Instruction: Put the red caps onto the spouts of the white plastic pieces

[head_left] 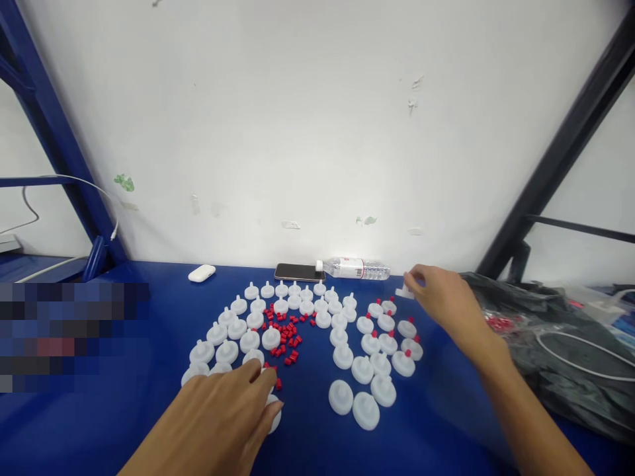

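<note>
A person's right grip [440, 292] pinches a white plastic disc [403, 293] over a blue tabletop [307, 439], red-capped discs [386, 322] to its left. The left grip [231, 406] bends over uncapped white discs [227, 352], loose red caps [283, 334] just beyond; whether that grip holds anything cannot be told.

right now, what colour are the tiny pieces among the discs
The tiny pieces are red, head view.
</note>
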A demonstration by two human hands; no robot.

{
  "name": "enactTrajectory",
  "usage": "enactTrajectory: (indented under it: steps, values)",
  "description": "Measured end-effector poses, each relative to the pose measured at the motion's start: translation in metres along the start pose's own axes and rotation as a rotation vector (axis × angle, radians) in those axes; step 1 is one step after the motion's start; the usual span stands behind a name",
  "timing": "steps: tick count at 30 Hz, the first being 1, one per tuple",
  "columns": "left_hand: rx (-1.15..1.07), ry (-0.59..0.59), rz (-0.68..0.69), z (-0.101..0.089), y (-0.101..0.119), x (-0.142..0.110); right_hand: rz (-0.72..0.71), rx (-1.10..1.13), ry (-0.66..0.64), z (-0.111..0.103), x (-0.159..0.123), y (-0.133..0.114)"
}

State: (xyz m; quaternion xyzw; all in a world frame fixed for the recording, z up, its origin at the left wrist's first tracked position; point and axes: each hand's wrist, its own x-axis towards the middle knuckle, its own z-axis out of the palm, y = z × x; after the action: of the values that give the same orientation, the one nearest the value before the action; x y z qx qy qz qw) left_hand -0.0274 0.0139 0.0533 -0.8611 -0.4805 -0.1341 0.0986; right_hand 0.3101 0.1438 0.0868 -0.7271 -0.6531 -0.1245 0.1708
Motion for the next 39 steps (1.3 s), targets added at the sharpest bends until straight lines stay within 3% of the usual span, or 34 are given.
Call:
enactTrajectory:
  steps: [6,10,15,17,20,24,26,32,35,39]
  values:
    - [0.033,-0.352,-0.116,-0.004,0.003,0.004,0.057,-0.092,-0.131,0.021,0.005,0.027]
    - [0.027,-0.351,-0.081,-0.005,0.008,0.011,0.056,-0.096,-0.201,0.029,0.005,0.034]
    - [0.009,-0.403,-0.041,-0.005,0.022,0.018,-0.037,-0.022,-0.111,0.009,0.004,0.010]
    - [-0.002,-0.372,-0.047,-0.004,0.027,0.020,-0.173,0.074,-0.069,0.001,0.000,-0.008]
    - [-0.037,-0.272,-0.077,0.002,0.030,0.019,-0.493,0.312,-0.042,0.000,-0.015,-0.040]
    - [-0.102,-0.315,-0.080,0.012,0.024,0.016,-0.822,0.458,-0.141,0.014,-0.043,-0.076]
    - [-0.119,-0.269,-0.096,0.014,0.018,0.014,-0.921,0.441,-0.190,0.020,-0.055,-0.086]
    - [-0.152,0.006,-0.158,-0.006,0.003,0.016,-0.997,0.436,-0.261,0.032,-0.064,-0.093]
    - [-0.177,0.010,-0.194,-0.015,0.001,0.019,-1.001,0.413,-0.277,0.036,-0.062,-0.094]
    - [-0.207,-0.017,-0.218,-0.011,0.000,0.021,-0.984,0.411,-0.245,0.036,-0.061,-0.097]
